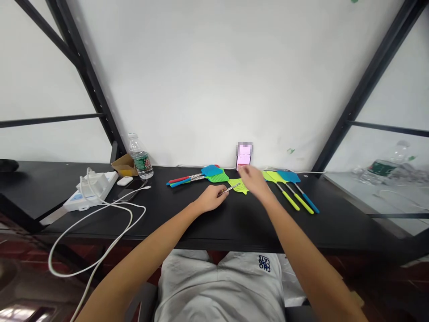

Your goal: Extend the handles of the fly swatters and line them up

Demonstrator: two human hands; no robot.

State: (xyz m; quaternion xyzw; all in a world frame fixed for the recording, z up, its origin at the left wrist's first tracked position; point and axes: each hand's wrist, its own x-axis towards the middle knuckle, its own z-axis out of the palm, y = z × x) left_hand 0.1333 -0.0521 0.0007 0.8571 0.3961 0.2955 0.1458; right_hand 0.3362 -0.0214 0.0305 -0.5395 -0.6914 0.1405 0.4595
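Note:
My left hand [210, 199] is closed round the thin metal handle of a yellow-green fly swatter [238, 185] that lies on the black table [234, 221]. My right hand [254, 180] reaches over that swatter's head, fingers blurred, hovering near a phone [244, 157] propped against the wall. To the left lies a bunch of swatters [201, 175] with blue and green heads and red and blue handles. To the right lie more swatters [290, 187] with blue and yellow-green heads and handles.
A water bottle [141, 158] and a small cardboard box [124, 165] stand at the back left. A white power strip [90, 189] with white cables [110, 214] and a white earbud case [124, 181] lie left. Black shelf struts rise on both sides.

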